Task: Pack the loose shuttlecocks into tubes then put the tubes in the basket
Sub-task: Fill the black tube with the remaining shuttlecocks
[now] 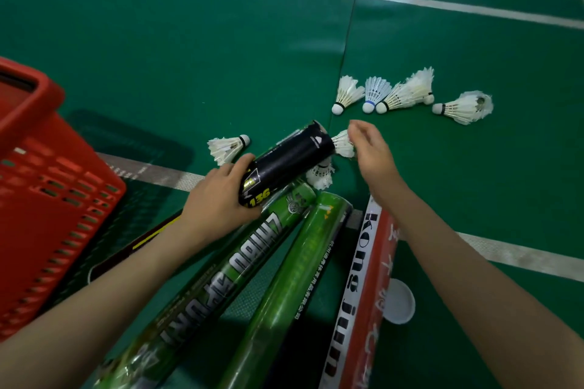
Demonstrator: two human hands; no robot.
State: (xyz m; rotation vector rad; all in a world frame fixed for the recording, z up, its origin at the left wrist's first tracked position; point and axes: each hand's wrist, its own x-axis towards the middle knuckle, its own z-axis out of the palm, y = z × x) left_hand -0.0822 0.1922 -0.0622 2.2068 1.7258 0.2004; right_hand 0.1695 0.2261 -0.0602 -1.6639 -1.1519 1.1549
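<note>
Green court floor [221, 41], white lines across. Far left, red basket [47, 199] standing on it. Next, one loose shuttlecock [227, 147] lying just left of black tube [284, 164]. Grips that tube with left hand [218, 199], fingers wrapped round its near end. At the far end, another shuttlecock [343, 144], feathers outward, against right hand [369, 151]; fingers loosely curled, cannot tell whether pinching. Below, green tubes [221, 278] and red-white tube [363, 294] flat on floor. Far right, row of shuttlecocks [398, 96] loose.

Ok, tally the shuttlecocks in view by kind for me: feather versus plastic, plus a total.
White feather shuttlecocks: 7
Plastic shuttlecock with a blue band: 1
Total: 8
</note>
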